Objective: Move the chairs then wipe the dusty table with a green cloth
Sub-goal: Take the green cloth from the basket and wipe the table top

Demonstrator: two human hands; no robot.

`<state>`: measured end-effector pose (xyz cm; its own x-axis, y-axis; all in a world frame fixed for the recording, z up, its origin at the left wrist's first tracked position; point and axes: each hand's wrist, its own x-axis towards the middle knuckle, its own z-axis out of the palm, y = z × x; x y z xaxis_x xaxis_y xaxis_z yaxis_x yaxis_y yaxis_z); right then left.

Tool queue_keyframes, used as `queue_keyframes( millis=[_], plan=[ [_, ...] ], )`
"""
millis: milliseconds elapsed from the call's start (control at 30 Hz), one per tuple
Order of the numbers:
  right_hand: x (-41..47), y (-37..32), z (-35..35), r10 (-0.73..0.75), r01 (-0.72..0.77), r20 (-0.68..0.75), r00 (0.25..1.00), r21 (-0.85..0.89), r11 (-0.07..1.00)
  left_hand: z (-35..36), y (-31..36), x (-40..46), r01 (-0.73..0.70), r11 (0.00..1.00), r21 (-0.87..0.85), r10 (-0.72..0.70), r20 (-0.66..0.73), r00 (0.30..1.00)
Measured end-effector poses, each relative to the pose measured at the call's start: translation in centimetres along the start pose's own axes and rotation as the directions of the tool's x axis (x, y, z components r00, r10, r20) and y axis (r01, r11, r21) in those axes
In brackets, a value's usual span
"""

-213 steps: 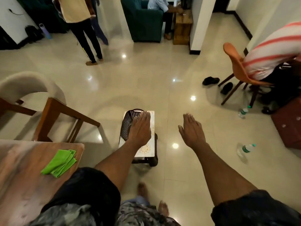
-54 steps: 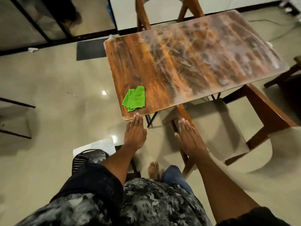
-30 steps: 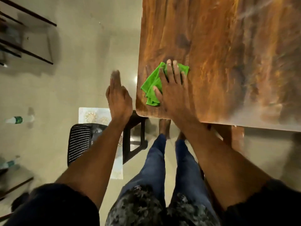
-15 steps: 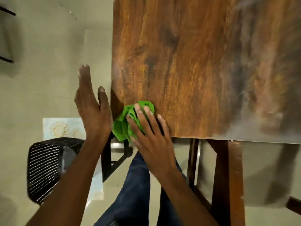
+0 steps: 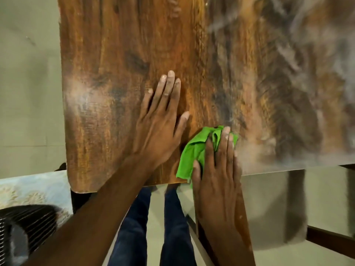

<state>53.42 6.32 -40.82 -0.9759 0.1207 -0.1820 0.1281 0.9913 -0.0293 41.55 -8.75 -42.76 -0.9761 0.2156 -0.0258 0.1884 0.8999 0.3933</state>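
The wooden table (image 5: 124, 54) fills the upper view. Its left part shows bare brown grain, and grey dust (image 5: 288, 93) streaks its right part. A bunched green cloth (image 5: 194, 150) lies at the near edge of the table. My right hand (image 5: 219, 169) presses down on the cloth with straight, dust-marked fingers, its thumb against the cloth's near side. Left of the cloth, my left hand (image 5: 159, 121) rests flat on the tabletop, fingers straight and pointing away from me.
A wooden chair frame (image 5: 326, 237) stands under the table's near right side. At lower left sit a black mesh object (image 5: 25, 231) and a small patterned stool top (image 5: 32, 189). My legs in jeans (image 5: 134, 227) stand at the table edge on beige tiles.
My right hand has slid the cloth rightward along the near edge toward the dusty area. My left hand has come from beside the table's corner onto the tabletop.
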Motion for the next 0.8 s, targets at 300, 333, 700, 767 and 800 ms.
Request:
queue_keyframes(
  millis=[300, 333, 700, 767, 800],
  plan=[
    [6.2, -0.4, 0.0, 0.025, -0.016, -0.075, 0.997, 0.116, 0.993, 1.4, 0.2, 3.3, 0.02, 0.991, 0.132, -0.015, -0.035, 0.999],
    [8.6, -0.2, -0.4, 0.036, -0.023, -0.104, 0.994, 0.125, 0.992, 1.4, 0.3, 3.3, 0.023, 0.991, 0.129, -0.018, -0.041, 0.999],
    [28.7, -2.5, -3.1, -0.321, 0.329, -0.155, 0.935, 0.034, 0.944, 1.2, 0.5, 3.1, 0.055, 0.993, 0.109, -0.049, -0.06, 0.997],
    [24.6, -0.2, -2.6, -0.296, 0.307, -0.151, 0.943, 0.053, 0.95, 1.2, 0.6, 3.1, 0.061, 0.992, 0.108, -0.056, -0.047, 0.997],
    [22.0, 1.2, -2.4, -0.278, 0.288, -0.126, 0.952, 0.062, 0.956, 1.1, 0.6, 3.1, 0.06, 0.992, 0.109, -0.056, -0.045, 0.997]
  ],
)
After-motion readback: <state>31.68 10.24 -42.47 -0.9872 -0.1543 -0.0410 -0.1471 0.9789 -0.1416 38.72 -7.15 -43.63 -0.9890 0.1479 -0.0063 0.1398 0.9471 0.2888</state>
